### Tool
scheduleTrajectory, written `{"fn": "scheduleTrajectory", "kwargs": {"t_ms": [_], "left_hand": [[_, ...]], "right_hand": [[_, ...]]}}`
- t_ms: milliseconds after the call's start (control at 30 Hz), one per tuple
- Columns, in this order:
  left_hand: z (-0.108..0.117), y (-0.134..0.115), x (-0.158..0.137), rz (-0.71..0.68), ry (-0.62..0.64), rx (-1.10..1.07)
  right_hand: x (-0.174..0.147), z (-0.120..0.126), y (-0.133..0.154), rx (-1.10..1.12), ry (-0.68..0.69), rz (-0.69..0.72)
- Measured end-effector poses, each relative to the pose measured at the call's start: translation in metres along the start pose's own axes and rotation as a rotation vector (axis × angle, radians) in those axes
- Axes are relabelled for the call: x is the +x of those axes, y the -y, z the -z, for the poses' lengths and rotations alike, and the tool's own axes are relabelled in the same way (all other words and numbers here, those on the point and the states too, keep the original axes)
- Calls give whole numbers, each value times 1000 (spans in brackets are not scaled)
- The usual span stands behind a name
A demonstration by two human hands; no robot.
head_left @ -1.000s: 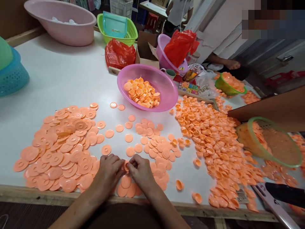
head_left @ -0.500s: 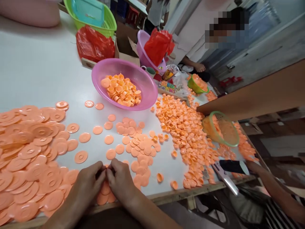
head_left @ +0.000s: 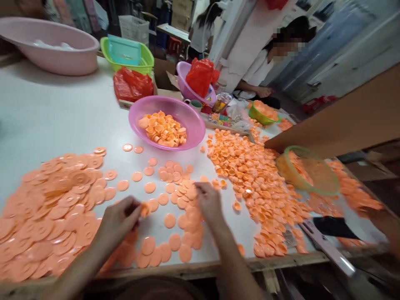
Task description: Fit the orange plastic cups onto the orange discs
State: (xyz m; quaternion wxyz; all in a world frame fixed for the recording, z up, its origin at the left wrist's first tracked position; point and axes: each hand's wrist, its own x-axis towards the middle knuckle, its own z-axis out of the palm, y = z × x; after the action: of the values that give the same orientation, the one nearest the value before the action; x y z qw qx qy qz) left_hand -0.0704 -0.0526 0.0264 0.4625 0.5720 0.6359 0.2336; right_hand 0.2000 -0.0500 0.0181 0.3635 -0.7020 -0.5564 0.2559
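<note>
Pinching an orange piece (head_left: 145,209) in the left hand (head_left: 121,216), hiding any grip of the right hand (head_left: 209,205).
Seemingly only part-filling the bowl (head_left: 196,127) beyond both, leaving many discs (head_left: 64,202) leftward, cups (head_left: 250,164) rightward.

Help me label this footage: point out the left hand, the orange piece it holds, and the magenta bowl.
Left hand (head_left: 121,219): head view, its back.
Orange piece (head_left: 145,209): head view, its visible middle.
Magenta bowl (head_left: 195,126): head view, bare inner wall at right.
</note>
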Motion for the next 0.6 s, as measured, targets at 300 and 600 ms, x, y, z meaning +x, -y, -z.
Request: {"fn": "scheduleTrajectory", "kwargs": {"t_ms": [300, 600], "left_hand": [[61, -138, 140, -284, -257, -301], [58, 33, 32, -204, -12, 370]], "right_hand": [[58, 49, -83, -486, -16, 103], [46, 42, -85, -487, -43, 74]]}}
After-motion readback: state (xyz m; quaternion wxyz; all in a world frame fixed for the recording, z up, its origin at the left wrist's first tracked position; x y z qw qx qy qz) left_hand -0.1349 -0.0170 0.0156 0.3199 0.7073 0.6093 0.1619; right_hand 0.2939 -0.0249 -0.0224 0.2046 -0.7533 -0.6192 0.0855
